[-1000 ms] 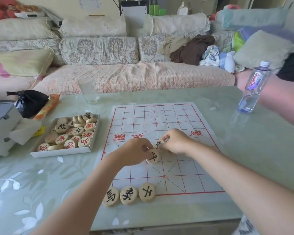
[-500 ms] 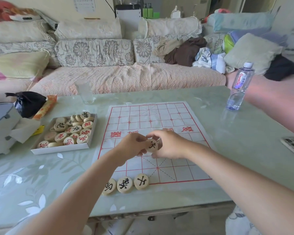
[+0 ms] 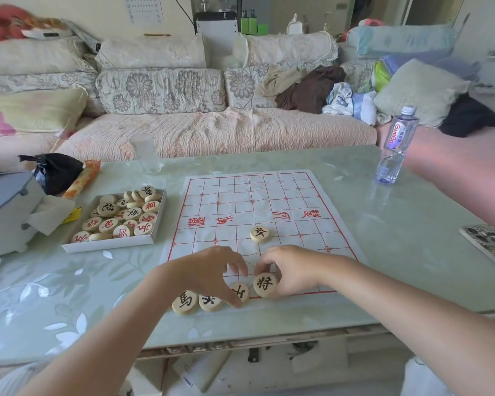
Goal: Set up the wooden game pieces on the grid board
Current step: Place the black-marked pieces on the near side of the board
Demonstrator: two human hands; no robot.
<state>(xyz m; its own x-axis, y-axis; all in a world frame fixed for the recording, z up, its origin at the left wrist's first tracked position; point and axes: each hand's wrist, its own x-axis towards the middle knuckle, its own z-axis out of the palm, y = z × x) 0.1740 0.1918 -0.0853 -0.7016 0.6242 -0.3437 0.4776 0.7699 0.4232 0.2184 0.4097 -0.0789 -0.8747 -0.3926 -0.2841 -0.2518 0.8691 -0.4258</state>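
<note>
Head view: right hand (image 3: 292,270) pinches the rim of a wooden disc (image 3: 265,284), probably light, stiff and smooth, at the grid board's (image 3: 297,201) near edge; left hand (image 3: 206,272) curls over neighbouring discs (image 3: 185,302), grip unclear.

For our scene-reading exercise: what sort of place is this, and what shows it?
Probably a home living room: a cushioned sofa behind the table, clothes heaped on it, and a grid board with wooden game pieces.

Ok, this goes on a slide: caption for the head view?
Right hand holds a piece at the near edge of the board, left hand at its neighbour.
</note>
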